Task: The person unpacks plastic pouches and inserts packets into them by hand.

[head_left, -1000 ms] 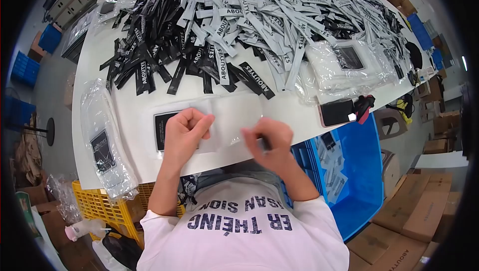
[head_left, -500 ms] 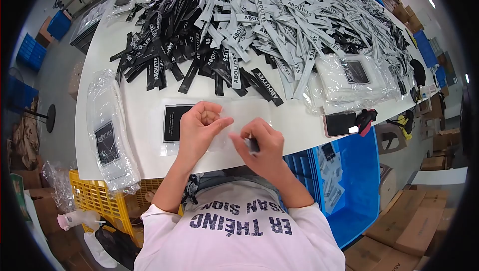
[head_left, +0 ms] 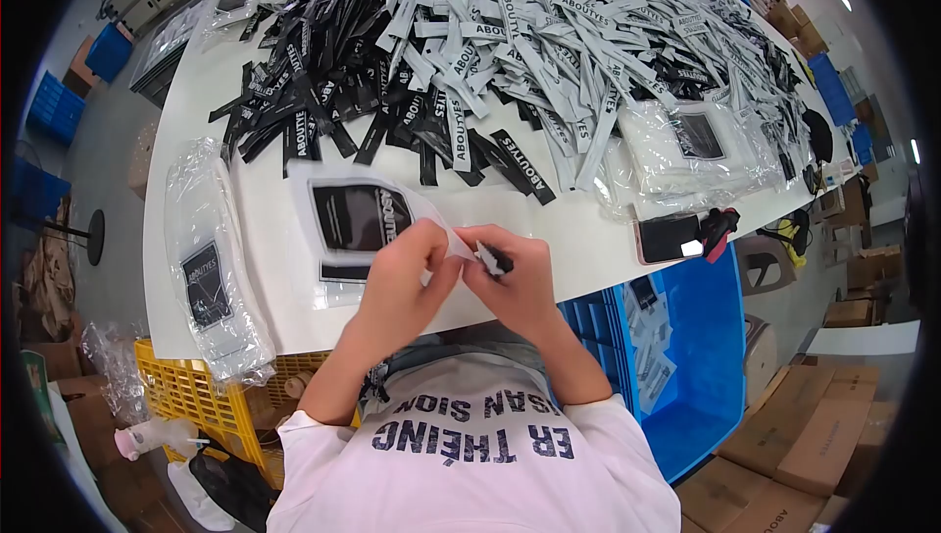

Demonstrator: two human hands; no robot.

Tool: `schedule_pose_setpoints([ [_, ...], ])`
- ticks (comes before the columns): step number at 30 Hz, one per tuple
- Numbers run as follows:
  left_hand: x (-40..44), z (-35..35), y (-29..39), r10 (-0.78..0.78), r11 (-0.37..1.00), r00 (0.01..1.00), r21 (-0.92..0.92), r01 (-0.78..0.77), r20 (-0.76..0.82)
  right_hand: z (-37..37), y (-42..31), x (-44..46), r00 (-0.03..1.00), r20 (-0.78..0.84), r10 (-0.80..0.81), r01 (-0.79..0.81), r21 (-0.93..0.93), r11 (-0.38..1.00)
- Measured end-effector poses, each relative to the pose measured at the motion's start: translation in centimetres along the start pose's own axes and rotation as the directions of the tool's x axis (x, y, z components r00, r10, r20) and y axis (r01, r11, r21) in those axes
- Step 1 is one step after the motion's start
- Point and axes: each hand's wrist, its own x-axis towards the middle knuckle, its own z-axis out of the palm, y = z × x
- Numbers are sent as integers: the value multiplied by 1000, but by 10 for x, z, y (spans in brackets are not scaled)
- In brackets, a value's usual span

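A white bag with a black printed panel (head_left: 358, 216) is lifted off the table, its right end pinched in my left hand (head_left: 410, 276). My right hand (head_left: 512, 276) is closed at that same end, with a small black-and-white item (head_left: 493, 257) between its fingers that I cannot make out. The fingertips of both hands nearly meet. Beneath the lifted bag, another flat bag with a black panel (head_left: 343, 272) lies on the white table (head_left: 588, 239). Black and silver-grey strips printed ABOUTYES (head_left: 459, 136) are heaped beyond my hands.
Bundled clear-wrapped bags lie at the left (head_left: 208, 283) and right (head_left: 698, 136). A phone (head_left: 670, 239) rests near the table's right front edge. Below the edge are a blue bin (head_left: 720, 337) and a yellow crate (head_left: 186, 374). Cardboard boxes (head_left: 818, 425) stand at the lower right.
A bag has been raised by its right end in my left hand, its panel now tilted up. My right hand has closed in beside my left hand.
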Motion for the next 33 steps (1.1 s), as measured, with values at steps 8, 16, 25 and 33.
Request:
schedule_pose_setpoints([
  [8, -9, 14, 12, 172, 951, 975, 281, -127, -141, 7, -7, -5, 948, -228, -221, 135, -342, 930],
  [16, -8, -5, 37, 372, 807, 928, 496, -321, -4, -26, -2, -5, 983, -106, -149, 120, -237, 964],
  [25, -2, -11, 25, 177, 878, 981, 439, -193, 77, -46, -10, -10, 882, -438, -177, 157, -81, 984],
  [33, 0, -8, 19, 116, 900, 991, 415, -134, 68, -41, -38, -28, 836, -376, -399, 353, -188, 917],
])
